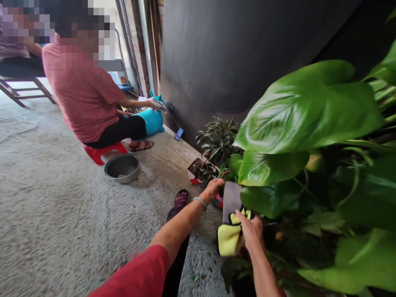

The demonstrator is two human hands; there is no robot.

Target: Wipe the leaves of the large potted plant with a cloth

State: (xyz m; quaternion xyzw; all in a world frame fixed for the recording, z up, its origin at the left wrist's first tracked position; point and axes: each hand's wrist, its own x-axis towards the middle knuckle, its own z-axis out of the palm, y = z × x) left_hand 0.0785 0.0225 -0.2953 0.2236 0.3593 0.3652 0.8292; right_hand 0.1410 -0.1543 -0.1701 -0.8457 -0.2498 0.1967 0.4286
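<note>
A: Status? Big stuff first.
B: Rough concrete floor [71, 206], dark panel [210, 57] behind. Broad-leaved plant [272, 167] fills my right side.
A: Anyone near?
B: One person [83, 103] in a reddish shirt on a low red stool [95, 155], well apart from me.
A: Leaves?
B: Largest leaf [312, 109] hangs out above my right hand [252, 229], glossy. Shine alone doesn't tell me whether it's been wiped.
A: Smaller?
B: Grey basin [130, 177] on the floor, just beside the stool. Can't make out what's in it.
A: Cloth?
B: Yellow-and-grey cloth [231, 200], black edging, bunched at the lower end, at the plant's left edge.
A: Hands?
B: Right one grips the cloth, fingers closed on the yellow part. Left hand [213, 189] is at the cloth's grey top end, near the foliage. Can't tell if it's pinching cloth, leaf or nothing.
A: Progress?
B: Done: cloth in hand, up at the leaves. Left: my guess, plenty. Most leaves sit apart from the cloth, and nothing shows which are finished.
</note>
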